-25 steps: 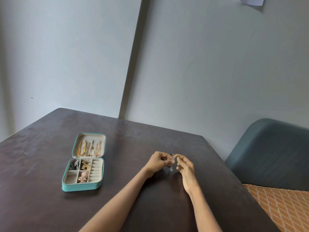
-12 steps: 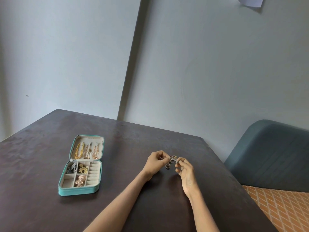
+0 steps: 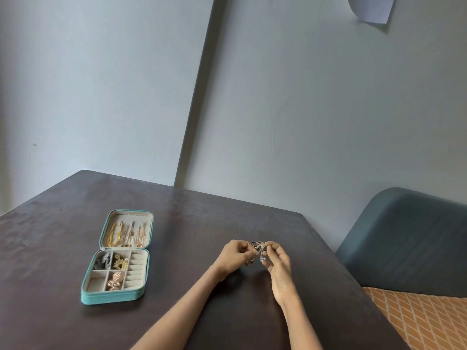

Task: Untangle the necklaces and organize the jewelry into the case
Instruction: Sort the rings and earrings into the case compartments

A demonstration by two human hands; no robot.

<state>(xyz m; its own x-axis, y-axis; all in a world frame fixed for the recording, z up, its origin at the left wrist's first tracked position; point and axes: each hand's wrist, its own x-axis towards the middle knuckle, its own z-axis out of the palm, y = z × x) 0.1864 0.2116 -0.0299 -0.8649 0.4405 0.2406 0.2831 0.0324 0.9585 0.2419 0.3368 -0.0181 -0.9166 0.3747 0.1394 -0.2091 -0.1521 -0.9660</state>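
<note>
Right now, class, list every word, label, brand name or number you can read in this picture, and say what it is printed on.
None: no readable text appears anywhere.
Teal jewelry case: no brand or label visible.
Paper on the wall: appears blank, cut off by the frame.
Tangled jewelry held between the left hand and right hand: too small to show markings.

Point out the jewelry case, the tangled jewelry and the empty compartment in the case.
jewelry case [image 3: 111,298], head view, teal front wall.
tangled jewelry [image 3: 258,248], head view, middle of the cluster pinched between both hands.
empty compartment [image 3: 96,281], head view, its beige floor, front left of the tray.
</note>
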